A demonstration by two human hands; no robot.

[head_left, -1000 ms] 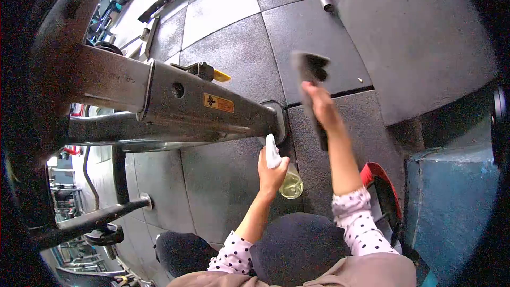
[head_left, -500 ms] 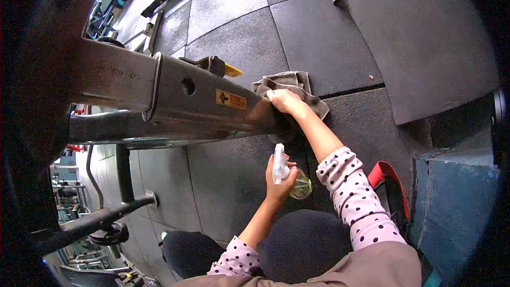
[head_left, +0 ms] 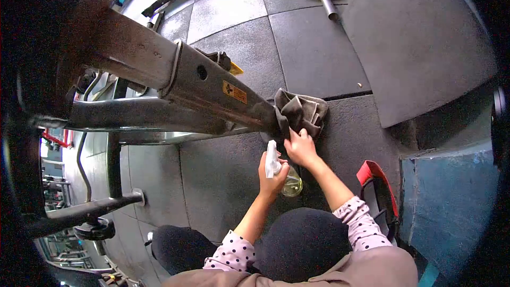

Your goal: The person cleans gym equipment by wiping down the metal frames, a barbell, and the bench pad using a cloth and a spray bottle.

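Observation:
My left hand (head_left: 272,178) is wrapped round a clear spray bottle (head_left: 292,185) with a white trigger head (head_left: 272,159) and yellowish liquid inside. My right hand (head_left: 302,149) grips a grey-brown cloth (head_left: 304,110), bunched up against the lower end of a thick metal beam (head_left: 212,82). The cloth hides that end of the beam. A yellow sticker (head_left: 234,92) is on the beam's side, and a round hole shows higher up. The spray bottle is just left of and below my right hand, apart from the cloth.
Black rubber tiles (head_left: 313,42) cover the floor. Curved bars of the machine (head_left: 122,114) stand at the left. A blue block (head_left: 451,191) and a red-and-black item (head_left: 380,183) lie at my right. Farther off are a metal frame (head_left: 328,6) and a leaning dark board (head_left: 425,48).
My right hand and the cloth have come down towards me, to the near side of the beam's end. My left hand with the spray bottle has shifted slightly left. The view has tilted.

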